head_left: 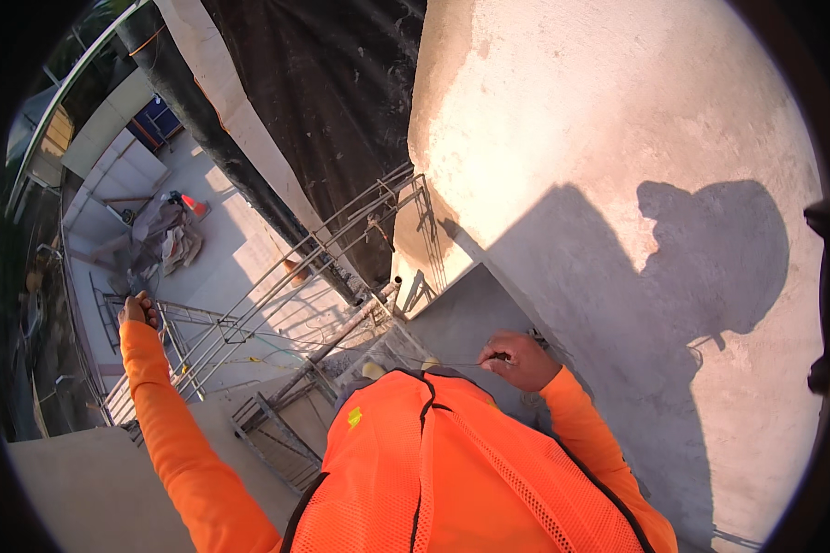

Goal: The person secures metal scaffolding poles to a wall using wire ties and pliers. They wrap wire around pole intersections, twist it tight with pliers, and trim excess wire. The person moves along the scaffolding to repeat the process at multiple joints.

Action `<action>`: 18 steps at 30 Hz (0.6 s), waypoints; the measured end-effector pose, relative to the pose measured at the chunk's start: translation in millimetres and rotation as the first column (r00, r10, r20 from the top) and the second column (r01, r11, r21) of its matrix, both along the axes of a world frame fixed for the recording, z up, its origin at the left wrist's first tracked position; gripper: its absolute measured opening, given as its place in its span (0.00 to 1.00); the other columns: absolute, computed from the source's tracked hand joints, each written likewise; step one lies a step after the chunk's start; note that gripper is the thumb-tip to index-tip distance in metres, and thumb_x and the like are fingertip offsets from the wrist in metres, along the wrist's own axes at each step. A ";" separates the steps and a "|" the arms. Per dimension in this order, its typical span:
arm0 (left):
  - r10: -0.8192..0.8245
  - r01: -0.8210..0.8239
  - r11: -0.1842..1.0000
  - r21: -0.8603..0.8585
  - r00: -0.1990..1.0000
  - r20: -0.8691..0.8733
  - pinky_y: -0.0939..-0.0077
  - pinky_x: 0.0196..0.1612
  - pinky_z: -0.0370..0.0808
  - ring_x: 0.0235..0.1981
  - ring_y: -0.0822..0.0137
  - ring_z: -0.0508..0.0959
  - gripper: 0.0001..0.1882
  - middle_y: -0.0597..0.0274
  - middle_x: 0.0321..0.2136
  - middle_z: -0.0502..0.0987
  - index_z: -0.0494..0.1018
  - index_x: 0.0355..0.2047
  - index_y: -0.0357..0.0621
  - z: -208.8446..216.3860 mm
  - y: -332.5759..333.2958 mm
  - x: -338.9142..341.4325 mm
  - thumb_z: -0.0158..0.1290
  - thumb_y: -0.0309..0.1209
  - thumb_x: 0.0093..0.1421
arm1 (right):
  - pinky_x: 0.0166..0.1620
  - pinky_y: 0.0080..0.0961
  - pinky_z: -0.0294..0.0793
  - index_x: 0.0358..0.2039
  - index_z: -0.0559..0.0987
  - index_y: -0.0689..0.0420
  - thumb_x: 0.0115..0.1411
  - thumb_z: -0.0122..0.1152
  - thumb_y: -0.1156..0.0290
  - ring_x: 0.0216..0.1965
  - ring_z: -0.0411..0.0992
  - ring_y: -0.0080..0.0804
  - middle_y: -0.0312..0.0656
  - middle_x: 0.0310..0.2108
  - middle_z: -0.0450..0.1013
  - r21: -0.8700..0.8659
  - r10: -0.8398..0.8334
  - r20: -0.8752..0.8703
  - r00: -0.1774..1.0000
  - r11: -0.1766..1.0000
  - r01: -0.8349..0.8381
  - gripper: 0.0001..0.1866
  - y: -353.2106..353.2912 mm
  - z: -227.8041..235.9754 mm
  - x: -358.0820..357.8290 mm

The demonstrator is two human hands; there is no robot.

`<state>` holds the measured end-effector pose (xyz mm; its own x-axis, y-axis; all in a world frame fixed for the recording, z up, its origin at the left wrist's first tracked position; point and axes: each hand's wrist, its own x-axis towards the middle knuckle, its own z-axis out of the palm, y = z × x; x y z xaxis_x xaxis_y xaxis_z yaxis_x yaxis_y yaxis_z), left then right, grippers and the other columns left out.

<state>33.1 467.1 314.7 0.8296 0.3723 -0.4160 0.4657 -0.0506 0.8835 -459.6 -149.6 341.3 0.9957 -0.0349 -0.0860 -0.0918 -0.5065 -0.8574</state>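
My left hand (138, 310) is stretched far out to the left, its fingers closed. Something small and greyish may poke out above the fingers, but I cannot make it out. Closer to my body on the right, my right hand (522, 360) is closed in a pinch on a thin strand (456, 364). The strand runs leftward in front of my vest; whether it is wire or string I cannot tell. Between the hands slants a long cage of steel reinforcing bars (277, 293), with cross ties along it.
A plastered wall (563, 120) rises at the right, bearing my shadow. Black sheeting (332, 101) hangs beside it, next to a dark pole (221, 138). A ladder-like metal frame (281, 442) stands below me. Far below left, an orange cone (194, 205) sits near crumpled sheets (180, 244).
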 end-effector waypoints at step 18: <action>0.158 -0.321 0.758 -0.567 0.935 -0.318 0.77 0.25 0.69 0.25 0.73 0.71 0.15 0.75 0.27 0.73 0.75 0.54 0.52 -225.0 25.1 -295.7 0.43 0.38 0.74 | 0.47 0.21 0.82 0.47 0.79 0.63 0.66 0.65 0.84 0.41 0.81 0.25 0.41 0.41 0.80 0.473 -0.514 0.617 0.596 0.847 0.241 0.10 57.4 72.8 186.4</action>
<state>-262.7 492.2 89.7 0.5932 0.1504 -0.7909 0.5853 0.5939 0.5520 -273.2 -92.2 414.1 0.6510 -0.5299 0.5435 0.4801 -0.2672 -0.8355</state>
